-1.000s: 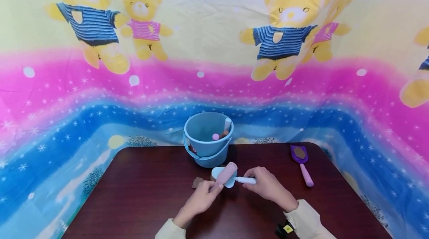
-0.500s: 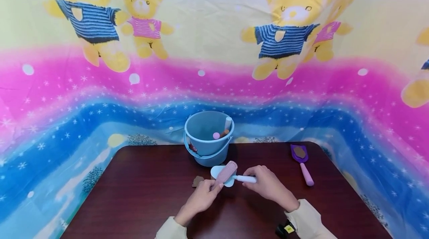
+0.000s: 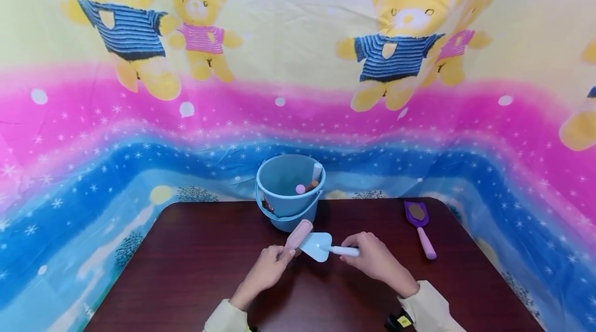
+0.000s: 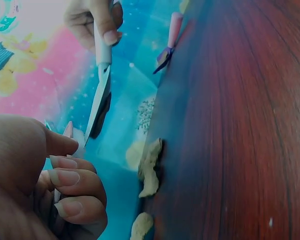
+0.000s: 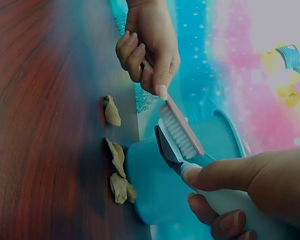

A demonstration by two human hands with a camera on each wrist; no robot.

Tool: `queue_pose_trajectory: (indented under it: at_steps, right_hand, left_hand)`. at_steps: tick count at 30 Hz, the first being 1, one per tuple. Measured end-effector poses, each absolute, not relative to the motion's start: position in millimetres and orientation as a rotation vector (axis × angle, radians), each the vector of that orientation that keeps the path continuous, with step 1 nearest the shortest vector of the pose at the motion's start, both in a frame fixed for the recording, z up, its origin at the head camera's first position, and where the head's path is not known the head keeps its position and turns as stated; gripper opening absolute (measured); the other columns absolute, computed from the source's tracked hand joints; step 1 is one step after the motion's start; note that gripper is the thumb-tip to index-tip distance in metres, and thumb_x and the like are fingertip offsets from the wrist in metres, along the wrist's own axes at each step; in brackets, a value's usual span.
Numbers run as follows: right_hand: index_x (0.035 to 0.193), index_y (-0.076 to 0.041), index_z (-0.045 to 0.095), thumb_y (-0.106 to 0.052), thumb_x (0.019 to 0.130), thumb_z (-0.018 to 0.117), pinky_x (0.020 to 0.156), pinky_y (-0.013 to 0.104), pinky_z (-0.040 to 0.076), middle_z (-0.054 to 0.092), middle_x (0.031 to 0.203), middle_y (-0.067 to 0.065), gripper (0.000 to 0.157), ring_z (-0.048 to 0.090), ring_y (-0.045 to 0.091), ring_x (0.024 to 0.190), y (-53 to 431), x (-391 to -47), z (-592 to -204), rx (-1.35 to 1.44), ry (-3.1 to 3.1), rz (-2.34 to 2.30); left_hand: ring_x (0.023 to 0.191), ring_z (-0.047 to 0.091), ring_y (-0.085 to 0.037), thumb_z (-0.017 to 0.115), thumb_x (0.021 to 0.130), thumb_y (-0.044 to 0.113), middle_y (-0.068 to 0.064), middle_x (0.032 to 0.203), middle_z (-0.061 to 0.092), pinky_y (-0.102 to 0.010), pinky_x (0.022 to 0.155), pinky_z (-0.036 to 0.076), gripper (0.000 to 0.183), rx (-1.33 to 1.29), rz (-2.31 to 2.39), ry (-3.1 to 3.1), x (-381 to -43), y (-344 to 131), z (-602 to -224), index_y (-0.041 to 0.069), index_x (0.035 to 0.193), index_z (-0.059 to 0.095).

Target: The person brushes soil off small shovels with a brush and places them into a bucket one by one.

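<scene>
My left hand (image 3: 266,271) grips the pink handle of a brush (image 3: 298,235), whose white bristles show in the right wrist view. With my right hand (image 3: 371,257) I hold the white handle of a light blue toy shovel (image 3: 318,247). The brush head overlaps the left edge of the shovel blade in the head view; its bristles lie right at the blade in the right wrist view. The blade's underside looks dark. Below, several tan, clay-like lumps (image 5: 117,157) lie on the table, mostly hidden by my left hand and the tools in the head view.
A blue bucket (image 3: 289,214) stands just behind the tools, with a white handle and a pink round end inside. To the right lies a purple shovel (image 3: 411,221) with a pink handle and a brown lump in it. Printed bear cloth (image 3: 279,130) hangs behind the table (image 3: 195,270).
My left hand and the brush have moved left, from across the shovel blade to its left edge. The blade has turned and shows more of its face. My right hand has barely moved.
</scene>
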State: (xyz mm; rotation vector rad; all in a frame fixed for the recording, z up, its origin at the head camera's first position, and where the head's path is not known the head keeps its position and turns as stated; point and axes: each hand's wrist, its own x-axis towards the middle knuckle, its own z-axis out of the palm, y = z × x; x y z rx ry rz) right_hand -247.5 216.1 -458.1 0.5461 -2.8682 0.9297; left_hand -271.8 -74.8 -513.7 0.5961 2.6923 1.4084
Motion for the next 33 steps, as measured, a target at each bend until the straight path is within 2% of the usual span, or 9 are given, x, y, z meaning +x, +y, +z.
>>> queue_pose_trajectory:
  at_steps: [6, 9, 16, 20, 27, 33]
  right_hand:
    - [0.094, -0.013, 0.077, -0.017, 0.085, 0.083, 0.065, 0.025, 0.052, 0.073, 0.084, -0.007, 0.012, 0.061, 0.003, 0.07, 226.0, -248.7, -463.6, 0.61, -2.869, 1.026]
    - [0.096, -0.012, 0.076, -0.018, 0.087, 0.082, 0.066, 0.025, 0.052, 0.073, 0.086, -0.007, 0.013, 0.062, 0.003, 0.072, 228.8, -248.9, -465.2, 0.612, -2.864, 1.069]
    - [0.096, -0.013, 0.078, -0.025, 0.089, 0.08, 0.061, 0.025, 0.048, 0.071, 0.085, -0.006, 0.014, 0.057, 0.007, 0.067, 230.8, -250.4, -463.6, 0.555, -2.885, 1.045]
    - [0.098, -0.012, 0.077, -0.025, 0.091, 0.078, 0.061, 0.025, 0.046, 0.07, 0.085, -0.007, 0.015, 0.055, 0.009, 0.067, 230.8, -250.7, -463.9, 0.553, -2.877, 1.0]
    - [0.101, -0.017, 0.072, -0.017, 0.088, 0.08, 0.067, 0.027, 0.046, 0.066, 0.089, -0.009, 0.015, 0.054, 0.007, 0.073, 228.4, -253.9, -470.6, 0.51, -2.804, 0.944]
    - [0.099, -0.022, 0.069, -0.011, 0.083, 0.084, 0.07, 0.029, 0.047, 0.063, 0.093, -0.011, 0.025, 0.056, 0.006, 0.078, 226.5, -255.3, -475.4, 0.556, -2.676, 0.89]
  left_hand:
    - [0.053, 0.04, -0.008, 0.058, 0.104, 0.032, 0.007, 0.059, 0.04, -0.024, 0.051, 0.036, 0.038, 0.565, 1.419, 2.718, -275.0, -83.9, -518.7, 0.009, 0.073, 0.058]
    - [0.052, 0.039, -0.008, 0.058, 0.104, 0.031, 0.007, 0.059, 0.039, -0.024, 0.051, 0.036, 0.039, 0.531, 1.429, 2.734, -274.7, -87.7, -520.5, 0.01, 0.072, 0.056]
    - [0.053, 0.039, -0.01, 0.058, 0.104, 0.031, 0.005, 0.061, 0.041, -0.024, 0.051, 0.035, 0.036, 0.509, 1.453, 2.715, -274.5, -93.0, -518.5, 0.0, 0.085, 0.065]
    - [0.053, 0.038, -0.009, 0.058, 0.104, 0.031, 0.004, 0.061, 0.041, -0.024, 0.05, 0.034, 0.037, 0.507, 1.454, 2.697, -275.2, -95.5, -515.8, -0.002, 0.092, 0.067]
    - [0.051, 0.038, -0.008, 0.056, 0.105, 0.032, 0.004, 0.061, 0.042, -0.023, 0.048, 0.034, 0.041, 0.504, 1.501, 2.607, -274.5, -99.7, -513.9, -0.005, 0.093, 0.066]
    - [0.046, 0.038, -0.009, 0.054, 0.106, 0.036, 0.003, 0.059, 0.044, -0.023, 0.044, 0.034, 0.046, 0.48, 1.63, 2.371, -275.2, -105.5, -509.9, -0.009, 0.108, 0.064]
